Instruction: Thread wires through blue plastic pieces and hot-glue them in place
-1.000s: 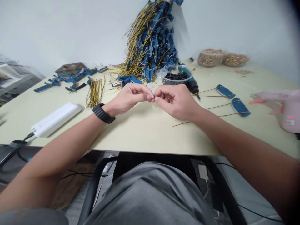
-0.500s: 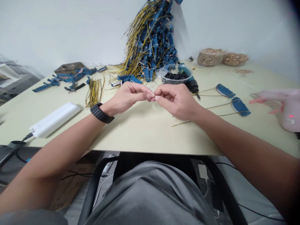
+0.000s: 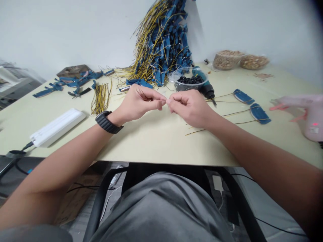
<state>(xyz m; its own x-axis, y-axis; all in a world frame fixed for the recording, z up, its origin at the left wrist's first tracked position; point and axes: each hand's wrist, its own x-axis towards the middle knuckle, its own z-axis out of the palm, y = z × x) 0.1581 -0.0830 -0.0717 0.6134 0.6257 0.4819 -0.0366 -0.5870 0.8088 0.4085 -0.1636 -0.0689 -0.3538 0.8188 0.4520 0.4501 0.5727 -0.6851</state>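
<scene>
Fingertips of left hand (image 3: 141, 102) and right hand (image 3: 189, 107) meet above the bench (image 3: 151, 143), roughly mid-view. Both pinched, thumb to forefinger, tips touching or nearly so. Anything gripped between them is too small to make out; cannot tell whether either is clamped on something.

Nearest beyond the right hand: clear round bowl (image 3: 206, 81), part filled with small black pieces (image 3: 190, 80). Teal-and-black power tool (image 3: 208, 90) lies against its right side, dark tip toward the wearer.

Right of that hand, two curved blue pieces (image 3: 243, 96) lie flat, one just nearer the wearer than the other. Thin wires (image 3: 237, 112) run leftward from them, passing behind the right hand and forearm; some ends show below its wrist.

Behind the hands, a tall heap of blue parts (image 3: 169, 47) with yellow and dark wires leans by the wall (image 3: 75, 30).

Left side: wire bundle (image 3: 100, 99) beyond the black wristband (image 3: 109, 122); dark-handled pliers (image 3: 80, 92) near the bundle; long white box (image 3: 58, 127), cord at its near end.

Far right: pink glue gun (image 3: 314, 116), red light showing. Two containers of tan bits (image 3: 227, 61) stand at the back.
</scene>
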